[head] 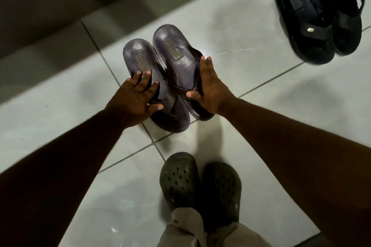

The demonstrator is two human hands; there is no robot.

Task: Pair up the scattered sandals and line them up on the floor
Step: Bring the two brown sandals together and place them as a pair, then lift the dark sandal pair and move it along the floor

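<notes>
Pale tiled floor (251, 50). Left hand (133, 101) fingers spread flat on left brown sandal (138, 60); right hand (210, 90) pinches strap of right brown sandal (172, 46), touching, mid-floor. Black sandal pair (321, 16) at far right edge.

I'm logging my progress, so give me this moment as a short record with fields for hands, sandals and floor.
left hand: resting flat on the left brown sandal
right hand: fingers on the right brown sandal
brown pair: side by side, touching
black pair: upper right, together
floor: pale tiles
worn: dark clogs
</notes>
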